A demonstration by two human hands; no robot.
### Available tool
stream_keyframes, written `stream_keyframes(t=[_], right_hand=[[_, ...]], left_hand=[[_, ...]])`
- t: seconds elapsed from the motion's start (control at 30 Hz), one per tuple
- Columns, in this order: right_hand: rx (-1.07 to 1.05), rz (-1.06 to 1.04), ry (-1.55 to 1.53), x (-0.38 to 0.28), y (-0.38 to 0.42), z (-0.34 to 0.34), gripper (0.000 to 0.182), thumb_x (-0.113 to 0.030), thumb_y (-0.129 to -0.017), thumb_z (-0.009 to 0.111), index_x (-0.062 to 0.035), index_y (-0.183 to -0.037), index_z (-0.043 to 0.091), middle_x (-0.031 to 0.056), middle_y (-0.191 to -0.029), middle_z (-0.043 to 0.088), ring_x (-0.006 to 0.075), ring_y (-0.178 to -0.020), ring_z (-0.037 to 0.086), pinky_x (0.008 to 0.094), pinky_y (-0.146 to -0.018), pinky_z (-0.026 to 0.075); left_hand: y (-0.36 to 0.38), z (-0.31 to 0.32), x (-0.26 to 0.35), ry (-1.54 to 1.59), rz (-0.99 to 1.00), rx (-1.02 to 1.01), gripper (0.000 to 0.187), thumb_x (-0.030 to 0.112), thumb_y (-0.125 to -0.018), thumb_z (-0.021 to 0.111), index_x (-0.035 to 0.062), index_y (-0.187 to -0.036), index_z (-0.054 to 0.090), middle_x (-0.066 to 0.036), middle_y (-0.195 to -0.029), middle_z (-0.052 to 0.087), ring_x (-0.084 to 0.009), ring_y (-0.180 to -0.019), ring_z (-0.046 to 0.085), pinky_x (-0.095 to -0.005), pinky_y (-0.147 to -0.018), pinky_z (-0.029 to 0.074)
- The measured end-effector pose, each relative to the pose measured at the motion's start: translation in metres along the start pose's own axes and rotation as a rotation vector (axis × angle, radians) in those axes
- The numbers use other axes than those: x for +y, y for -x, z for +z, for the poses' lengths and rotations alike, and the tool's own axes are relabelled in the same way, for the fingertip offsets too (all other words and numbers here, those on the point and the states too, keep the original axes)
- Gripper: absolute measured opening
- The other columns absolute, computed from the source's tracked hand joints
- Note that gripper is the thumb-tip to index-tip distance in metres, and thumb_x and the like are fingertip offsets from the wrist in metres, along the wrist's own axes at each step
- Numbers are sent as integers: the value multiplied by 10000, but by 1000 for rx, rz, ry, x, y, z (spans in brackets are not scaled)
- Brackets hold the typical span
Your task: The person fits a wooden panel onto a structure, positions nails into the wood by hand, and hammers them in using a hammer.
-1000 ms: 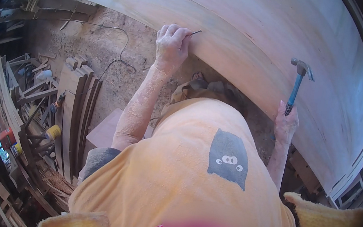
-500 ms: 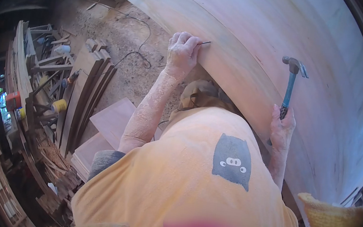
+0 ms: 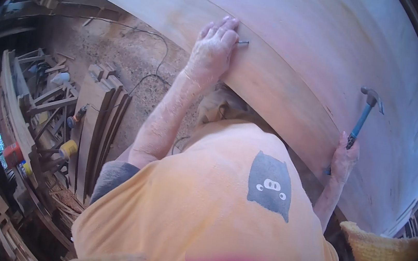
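Observation:
My left hand rests near the lower edge of a broad pale wooden panel, fingertips against the wood. A thin metal nail sticks out to the right from between its thumb and forefinger; the nail's other end is hidden by the hand. Off to the right, my right hand grips a claw hammer by its teal and black handle. The hammer's metal head points away from me, above the panel surface and apart from the nail.
Curved timber planks lean in a stack at the left, with scrap wood frames behind. A yellow container and a red one sit among them. A dark cord crosses the dusty ground.
My left hand has moved further onto the panel, its fingers now stretched upward along the wood with the nail still held. The hammer and my right hand have shifted right and slightly down.

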State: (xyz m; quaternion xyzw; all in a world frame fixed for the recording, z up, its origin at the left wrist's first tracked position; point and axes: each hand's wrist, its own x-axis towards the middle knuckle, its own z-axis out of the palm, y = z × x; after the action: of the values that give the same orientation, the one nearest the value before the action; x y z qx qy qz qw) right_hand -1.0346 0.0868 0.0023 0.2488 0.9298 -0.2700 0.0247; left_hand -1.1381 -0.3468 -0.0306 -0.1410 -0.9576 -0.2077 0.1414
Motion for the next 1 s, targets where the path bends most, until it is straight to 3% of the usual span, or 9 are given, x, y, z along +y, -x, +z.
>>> stream_keyframes(t=[0.2,0.3,0.4,0.47,0.73,0.83,0.93,1.0], right_hand=[[76,170,-42,-1,-5,14,411,-420,-987,696,-34,-878,603,5,-673,545,141,-603,518,355,-569,426],[84,201,-64,0,-4,11,402,-429,-979,710,-62,-863,594,-19,-659,527,103,-568,491,312,-530,406],[93,238,-102,2,-8,12,380,-424,-971,724,-84,-863,592,-36,-655,523,79,-551,473,280,-503,387],[87,247,-125,8,-10,13,364,-415,-967,731,-95,-863,591,-39,-655,523,69,-551,476,267,-494,380],[65,255,-125,10,-9,11,358,-407,-976,726,-99,-860,585,-39,-643,522,73,-529,493,261,-479,395],[72,246,-132,0,-12,15,350,-398,-981,724,-106,-850,582,-38,-643,526,76,-527,496,263,-479,402],[80,255,-126,10,-11,15,336,-379,-977,726,-93,-873,585,-39,-644,519,73,-530,489,271,-474,390],[83,264,-121,10,-10,19,333,-373,-976,724,-86,-881,585,-39,-644,517,74,-532,486,275,-474,385]], left_hand=[[-13,-15,-72,30,47,-36,40,91,-1000,597,82,-1038,601,-140,-1470,603,-307,-1423,523,-506,-1178,384],[-5,-14,-69,-53,131,-60,43,65,-970,611,88,-1006,608,-140,-1468,604,-306,-1425,520,-510,-1173,384],[2,-15,-60,2,205,-99,100,136,-953,613,68,-1026,615,-170,-1446,614,-338,-1412,522,-537,-1181,361],[3,-17,-57,20,188,-94,81,57,-932,632,92,-1001,609,-143,-1451,615,-305,-1415,527,-520,-1162,386],[-10,-21,-68,-73,23,-30,96,66,-938,640,97,-1026,618,-101,-1436,635,-301,-1391,546,-523,-1138,399],[-8,-18,-74,-75,56,5,93,72,-936,641,100,-1022,620,-91,-1435,637,-302,-1384,553,-524,-1139,396],[-1,-20,-71,-57,163,-90,104,123,-939,616,89,-1037,625,-105,-1454,622,-320,-1390,537,-547,-1152,369],[-1,-22,-68,-28,179,-104,105,83,-913,642,97,-1014,617,-84,-1459,618,-317,-1396,531,-531,-1145,388]])
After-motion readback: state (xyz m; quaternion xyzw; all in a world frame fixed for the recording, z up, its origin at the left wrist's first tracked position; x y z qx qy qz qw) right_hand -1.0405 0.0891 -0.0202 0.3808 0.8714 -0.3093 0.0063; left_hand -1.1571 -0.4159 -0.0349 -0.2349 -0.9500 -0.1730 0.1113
